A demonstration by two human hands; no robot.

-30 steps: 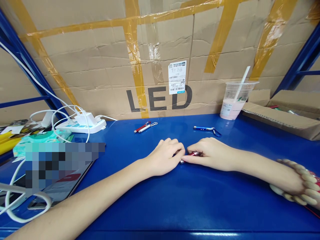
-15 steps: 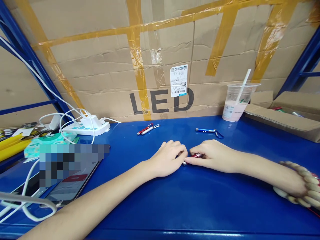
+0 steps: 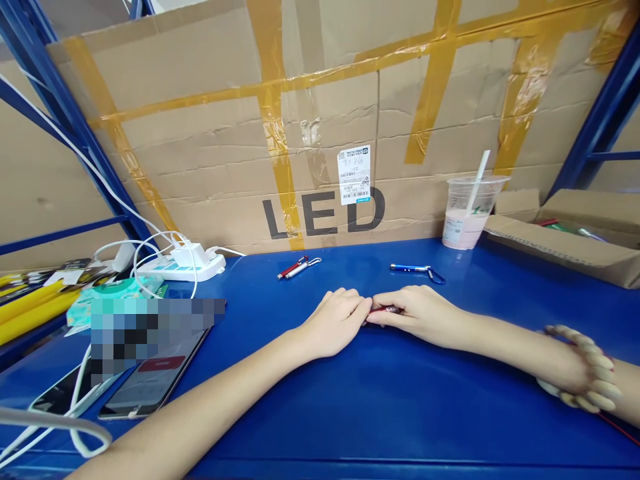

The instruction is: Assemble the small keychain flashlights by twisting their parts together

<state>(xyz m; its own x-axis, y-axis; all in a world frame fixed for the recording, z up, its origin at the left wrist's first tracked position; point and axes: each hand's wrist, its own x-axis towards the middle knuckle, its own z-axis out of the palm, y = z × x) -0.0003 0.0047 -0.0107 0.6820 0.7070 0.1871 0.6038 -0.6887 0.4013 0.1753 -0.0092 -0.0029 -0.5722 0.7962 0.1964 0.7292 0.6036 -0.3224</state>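
Between my hands is a slim red metal penlight (image 3: 386,310), partly covered by fingers. My right hand (image 3: 423,313) is closed round it, thumb along the near side and fingers over the far side. My left hand (image 3: 337,323) has its fingers curled and pressed together at the penlight's left end; that end is hidden under the fingertips. The two hands touch or nearly touch there, low over the blue tabletop (image 3: 320,413). Beyond them lie another red penlight (image 3: 290,269), a silver penlight (image 3: 299,269) with a carabiner clip, and a blue penlight (image 3: 409,269) with a blue clip.
Left are two phones, one a dark phone (image 3: 160,380), a white power strip (image 3: 210,269) with cables, and a teal tissue pack (image 3: 107,293). At the right stand a plastic cup (image 3: 463,227) with a straw and an open carton (image 3: 560,247). A large cardboard box (image 3: 215,153) backs the table.
The view has tilted and shifted slightly. My hands have closed in more on the red penlight, and its left end, which showed before, is now covered by fingers.
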